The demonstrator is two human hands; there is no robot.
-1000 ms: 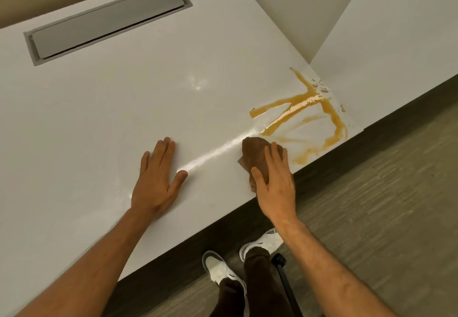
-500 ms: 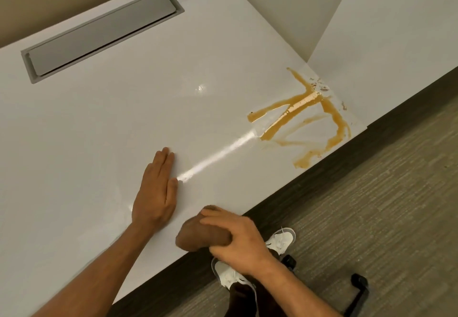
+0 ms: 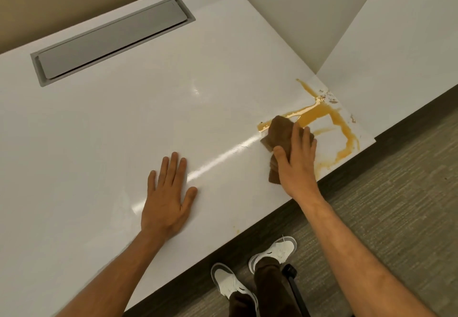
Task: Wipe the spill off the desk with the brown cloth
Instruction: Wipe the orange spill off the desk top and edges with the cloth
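I saw my right hand [image 3: 296, 165] pressing the folded brown cloth [image 3: 280, 133] flat onto the glossy white counter [image 3: 124, 123], its fingers laid straight over the cloth and the thumb against the cloth's near side. The cloth's far corner lay on the near-left end of the amber liquid spill [image 3: 332, 121], and the rest of the spill ran on past the cloth toward the counter's right corner, with thin streaks reaching the front edge. My left hand [image 3: 167, 197] lay palm down on the bare counter, well to the left of the cloth, fingers straight and close together, holding nothing. A long grey recessed cover plate [image 3: 111, 40] sat in the counter far behind the cloth, to the left. Below the counter's front edge, beneath the cloth, I could see white shoes [image 3: 275, 252] on grey carpet [image 3: 396, 205].
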